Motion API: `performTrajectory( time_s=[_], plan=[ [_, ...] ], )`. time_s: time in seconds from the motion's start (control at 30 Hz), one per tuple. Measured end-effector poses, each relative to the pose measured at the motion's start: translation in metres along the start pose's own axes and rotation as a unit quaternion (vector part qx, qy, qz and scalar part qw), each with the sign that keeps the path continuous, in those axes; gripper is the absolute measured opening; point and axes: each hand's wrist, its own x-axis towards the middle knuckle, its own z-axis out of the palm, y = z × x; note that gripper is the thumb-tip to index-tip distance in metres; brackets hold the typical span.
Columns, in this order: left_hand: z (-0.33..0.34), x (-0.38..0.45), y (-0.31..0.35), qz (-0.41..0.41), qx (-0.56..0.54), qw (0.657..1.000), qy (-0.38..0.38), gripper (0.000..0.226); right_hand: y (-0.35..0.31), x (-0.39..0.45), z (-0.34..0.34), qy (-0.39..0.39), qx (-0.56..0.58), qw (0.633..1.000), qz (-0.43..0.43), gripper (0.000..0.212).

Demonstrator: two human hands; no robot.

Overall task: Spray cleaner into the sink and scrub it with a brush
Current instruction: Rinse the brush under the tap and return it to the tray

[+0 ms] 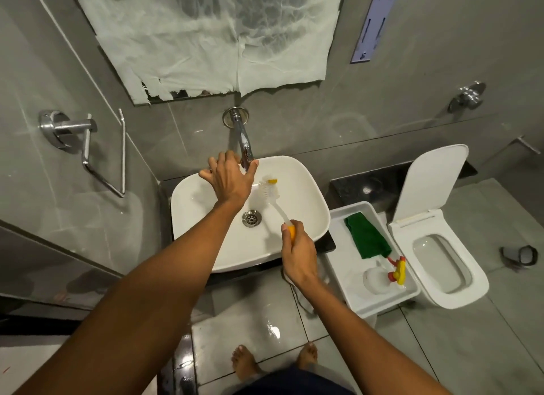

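Observation:
A white sink (306,223) sits on a dark counter, with a metal drain (251,218) in its middle. A chrome faucet (243,135) juts out from the wall over the basin's far rim. My left hand (228,178) reaches to the faucet's tip, fingers spread, thumb against the spout. My right hand (297,253) grips the yellow handle of a white scrub brush (272,195), whose bristle head lies inside the basin near the far side. A clear spray bottle (382,272) with a red and yellow trigger lies in a white tray to the right.
The white tray (353,218) also holds a green cloth (368,237). An open toilet (441,256) stands at the right. A towel holder (85,147) hangs on the left wall. Paper covers the mirror (206,35). My bare feet (244,362) stand on wet floor tiles.

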Motion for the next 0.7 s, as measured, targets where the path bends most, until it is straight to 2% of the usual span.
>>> performTrajectory(
  time_s=[0.1,0.23,0.3,0.37,0.47,0.7],
  plan=[
    [0.005,-0.016,-0.009,0.023,0.001,0.998,0.061,0.049,0.007,0.002,-0.012,0.007,0.013,1.000,-0.001,0.035],
    [0.026,-0.034,-0.006,0.194,-0.020,0.978,0.069,0.035,0.026,0.008,-0.037,0.028,0.038,0.999,0.001,0.041],
    [0.037,-0.039,0.010,0.237,-0.045,0.969,0.055,0.026,0.036,0.012,-0.052,0.059,0.061,0.996,0.006,0.038],
    [0.050,-0.045,0.028,0.259,-0.054,0.964,0.034,0.021,0.049,0.017,-0.067,0.094,0.084,0.992,0.021,0.038],
    [0.076,-0.054,0.059,0.274,-0.039,0.960,-0.032,0.026,0.079,0.027,-0.093,0.131,0.078,0.987,0.042,0.033],
    [0.142,-0.082,0.101,0.265,-0.013,0.950,-0.163,0.062,0.177,0.052,-0.121,0.119,-0.015,0.983,0.137,0.046]
  ],
)
